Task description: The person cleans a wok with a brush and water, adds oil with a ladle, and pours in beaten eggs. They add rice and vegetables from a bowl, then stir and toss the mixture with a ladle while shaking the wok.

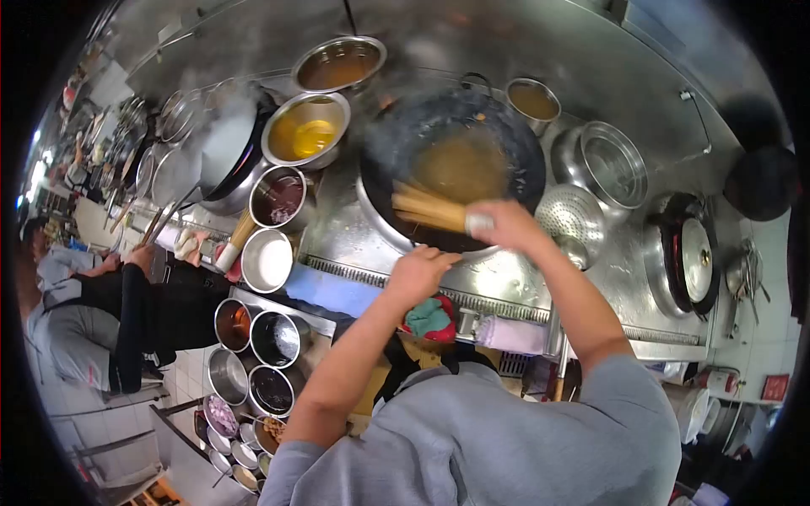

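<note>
My right hand (506, 226) is closed round the bound end of a bamboo wok brush (430, 209). Its bristles are blurred by motion over the near left part of a large black wok (380, 156). Brownish, cloudy liquid (464, 169) lies in the wok's bottom, with steam above. At the wok's near edge, my left hand (419, 274) has its fingers closed over the rim; the exact grip is partly hidden. Below that hand sits a green cloth (427, 316) in a red holder. A perforated strainer (571, 218) and a ladle (572, 251) rest right of my right hand.
Metal bowls of yellow liquid (308, 131) and brown liquid (339, 66) stand left of the wok. A pot (614, 164) and a lidded pan (696, 257) are at right. Several containers (228, 375) stand lower left. Another person (76, 329) works at a steaming wok (232, 148).
</note>
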The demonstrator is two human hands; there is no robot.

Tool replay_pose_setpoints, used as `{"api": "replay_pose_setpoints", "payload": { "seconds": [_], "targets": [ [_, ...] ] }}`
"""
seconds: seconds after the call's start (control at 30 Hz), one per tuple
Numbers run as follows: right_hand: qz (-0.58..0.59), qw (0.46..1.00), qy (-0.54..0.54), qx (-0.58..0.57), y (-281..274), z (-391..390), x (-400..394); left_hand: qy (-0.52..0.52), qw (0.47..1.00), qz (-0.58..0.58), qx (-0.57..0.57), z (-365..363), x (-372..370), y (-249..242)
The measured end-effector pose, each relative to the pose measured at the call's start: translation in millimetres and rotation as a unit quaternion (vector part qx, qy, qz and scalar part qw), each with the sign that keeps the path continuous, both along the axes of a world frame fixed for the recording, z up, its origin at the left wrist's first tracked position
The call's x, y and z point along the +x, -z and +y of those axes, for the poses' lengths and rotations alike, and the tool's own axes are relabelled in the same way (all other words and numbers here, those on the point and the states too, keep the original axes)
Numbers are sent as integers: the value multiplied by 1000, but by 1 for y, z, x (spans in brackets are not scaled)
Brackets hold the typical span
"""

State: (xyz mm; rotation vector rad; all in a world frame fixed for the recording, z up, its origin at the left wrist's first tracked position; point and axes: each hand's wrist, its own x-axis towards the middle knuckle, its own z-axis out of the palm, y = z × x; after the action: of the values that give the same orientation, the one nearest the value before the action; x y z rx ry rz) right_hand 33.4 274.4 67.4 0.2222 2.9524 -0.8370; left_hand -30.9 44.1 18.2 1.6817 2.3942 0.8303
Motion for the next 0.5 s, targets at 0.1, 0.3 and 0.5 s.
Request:
{"api": "replay_pose_setpoints", "payload": {
  "seconds": [0.1, 0.3, 0.5],
  "targets": [
    [49, 980, 186, 46, 17, 11, -114, -17, 999, 21, -25, 2, 6, -6],
    [111, 972, 207, 9, 45, -72, -73, 17, 999, 20, -36, -16, -20, -10],
    [87, 967, 233, 54, 38, 11, -143, 22, 999, -31, -27, -13, -22, -7]
  ]
}}
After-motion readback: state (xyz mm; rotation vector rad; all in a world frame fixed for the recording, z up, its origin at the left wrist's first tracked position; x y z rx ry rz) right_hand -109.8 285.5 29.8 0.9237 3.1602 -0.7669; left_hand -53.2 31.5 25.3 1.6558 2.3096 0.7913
